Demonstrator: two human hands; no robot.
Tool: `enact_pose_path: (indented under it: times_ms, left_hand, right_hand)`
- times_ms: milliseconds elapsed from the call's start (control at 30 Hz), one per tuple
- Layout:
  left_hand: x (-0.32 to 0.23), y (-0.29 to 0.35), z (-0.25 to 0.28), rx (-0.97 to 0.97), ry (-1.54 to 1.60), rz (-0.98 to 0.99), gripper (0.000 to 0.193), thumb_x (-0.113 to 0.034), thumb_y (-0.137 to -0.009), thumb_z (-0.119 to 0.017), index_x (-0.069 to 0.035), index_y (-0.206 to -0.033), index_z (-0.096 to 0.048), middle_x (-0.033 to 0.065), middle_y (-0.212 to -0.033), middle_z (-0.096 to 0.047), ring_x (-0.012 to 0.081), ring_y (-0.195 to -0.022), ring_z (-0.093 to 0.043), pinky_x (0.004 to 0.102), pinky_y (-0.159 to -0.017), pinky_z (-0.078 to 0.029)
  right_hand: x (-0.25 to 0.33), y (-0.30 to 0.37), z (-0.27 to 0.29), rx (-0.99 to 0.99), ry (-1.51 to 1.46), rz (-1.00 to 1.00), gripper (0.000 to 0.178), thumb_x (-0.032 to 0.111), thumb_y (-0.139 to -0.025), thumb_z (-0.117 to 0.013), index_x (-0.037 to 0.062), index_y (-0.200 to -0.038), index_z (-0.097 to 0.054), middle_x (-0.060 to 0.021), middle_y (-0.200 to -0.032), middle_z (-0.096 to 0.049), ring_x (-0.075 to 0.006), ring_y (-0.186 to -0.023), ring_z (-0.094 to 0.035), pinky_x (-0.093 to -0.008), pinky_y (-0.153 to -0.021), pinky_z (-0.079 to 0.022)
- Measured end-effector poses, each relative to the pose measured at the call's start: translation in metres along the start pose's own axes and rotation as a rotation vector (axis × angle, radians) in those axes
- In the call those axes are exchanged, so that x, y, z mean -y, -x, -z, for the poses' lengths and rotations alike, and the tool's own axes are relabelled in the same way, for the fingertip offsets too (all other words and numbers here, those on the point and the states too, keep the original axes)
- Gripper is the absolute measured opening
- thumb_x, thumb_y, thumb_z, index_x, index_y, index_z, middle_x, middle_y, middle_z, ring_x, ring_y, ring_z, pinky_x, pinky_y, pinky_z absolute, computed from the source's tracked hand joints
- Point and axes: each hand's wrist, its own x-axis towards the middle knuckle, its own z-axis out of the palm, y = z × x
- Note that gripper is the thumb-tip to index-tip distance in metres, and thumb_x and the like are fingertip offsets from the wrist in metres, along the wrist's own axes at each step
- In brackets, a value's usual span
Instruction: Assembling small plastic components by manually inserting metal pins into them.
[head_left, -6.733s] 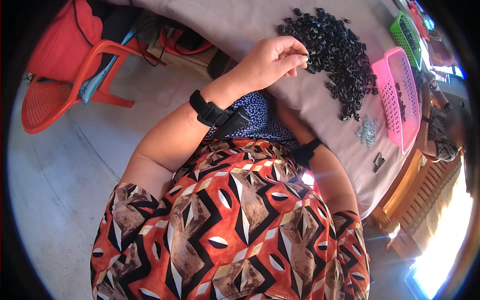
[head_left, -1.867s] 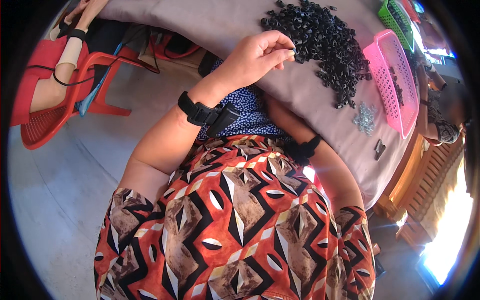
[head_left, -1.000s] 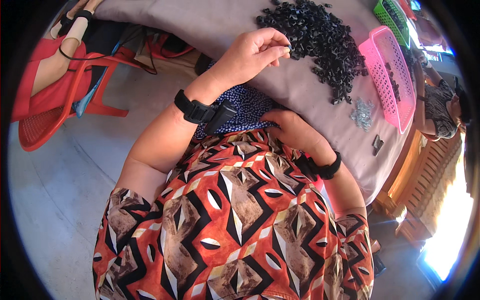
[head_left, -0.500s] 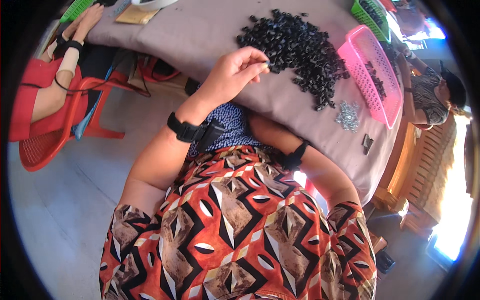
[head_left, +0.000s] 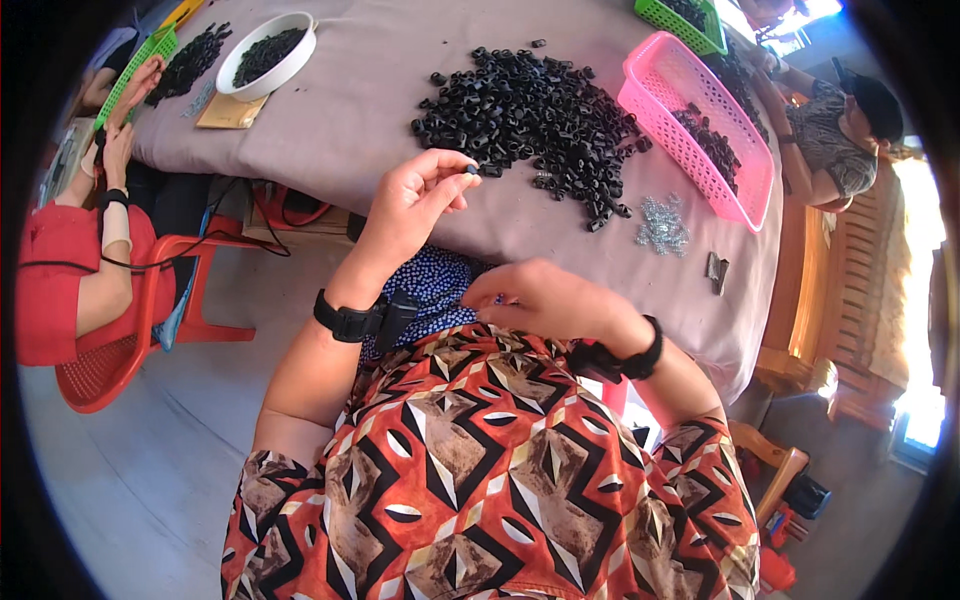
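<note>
My left hand (head_left: 415,208) is raised at the near edge of the black pile, thumb and forefinger pinching a small black plastic piece (head_left: 471,170). My right hand (head_left: 550,298) hovers over my lap below the table edge. Its fingers are loosely curved with a gap to the thumb, and nothing shows in it. Beyond my left hand spreads a heap of small black plastic parts (head_left: 530,115). A little pile of small silvery metal pieces (head_left: 663,224) lies right of the heap, and a dark flat piece (head_left: 717,272) is near it.
A pink perforated basket (head_left: 640,100) with black parts stands right of the heap on the cloth-covered table (head_left: 340,130). Green baskets (head_left: 715,35) and a white bowl (head_left: 308,45) sit farther off. One person (head_left: 60,290) sits left by a red chair (head_left: 90,385); another (head_left: 845,140) is at right.
My right hand has come up into view from below the table edge. The left hand keeps its pinch. The whole view has shifted, showing more of the table's far left.
</note>
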Motion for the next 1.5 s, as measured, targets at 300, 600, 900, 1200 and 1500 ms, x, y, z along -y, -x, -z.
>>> enact_pose_path:
  times_ms: [300,600,900,1200,1500]
  left_hand:
    - [-0.011,0.011,-0.022,0.082,-0.021,0.091,0.021,-0.010,-0.100,-0.058,-0.002,-0.118,-0.063,0.0066,-0.104,-0.072,0.0057,-0.078,-0.061,0.0213,-0.073,-0.051]
    - [-0.010,0.010,-0.018,0.096,0.006,0.159,0.021,-0.008,-0.099,-0.059,0.000,-0.118,-0.062,0.0071,-0.104,-0.072,0.0063,-0.079,-0.062,0.0211,-0.072,-0.051]
    - [-0.005,0.008,-0.016,0.106,0.005,0.101,0.020,-0.007,-0.098,-0.060,-0.001,-0.116,-0.063,0.0039,-0.099,-0.070,0.0059,-0.078,-0.060,0.0209,-0.071,-0.051]
    - [-0.008,0.010,-0.019,0.102,-0.009,0.065,0.018,-0.013,-0.100,-0.060,-0.004,-0.114,-0.066,0.0008,-0.093,-0.069,0.0050,-0.075,-0.058,0.0220,-0.071,-0.050]
    - [-0.006,0.007,-0.020,0.015,0.120,0.020,0.015,-0.014,-0.099,-0.060,-0.006,-0.111,-0.065,-0.0038,-0.091,-0.062,0.0043,-0.078,-0.056,0.0203,-0.071,-0.046]
  right_hand:
    - [-0.028,-0.008,0.056,-0.790,0.757,-0.086,0.006,0.011,-0.082,-0.067,0.0056,-0.085,-0.066,-0.0104,-0.087,-0.060,-0.0315,-0.089,-0.061,-0.0421,-0.073,-0.052]
    - [-0.042,-0.019,0.062,-0.727,0.859,-0.159,0.006,0.011,-0.079,-0.068,0.0056,-0.083,-0.067,-0.0098,-0.089,-0.059,-0.0306,-0.092,-0.060,-0.0414,-0.075,-0.053]
    - [-0.037,-0.029,0.066,-0.658,0.942,-0.215,0.006,0.005,-0.077,-0.064,0.0043,-0.082,-0.065,-0.0119,-0.090,-0.060,-0.0321,-0.094,-0.060,-0.0420,-0.078,-0.053]
    - [-0.011,-0.016,0.063,-0.718,0.345,-0.211,0.005,0.003,-0.079,-0.063,0.0000,-0.084,-0.063,-0.0121,-0.082,-0.068,-0.0268,-0.076,-0.067,-0.0342,-0.069,-0.053]
    - [-0.012,-0.029,0.035,-0.726,-0.252,-0.107,0.007,0.004,-0.085,-0.069,0.0000,-0.089,-0.067,0.0012,-0.076,-0.065,-0.0045,-0.069,-0.056,-0.0235,-0.063,-0.048]
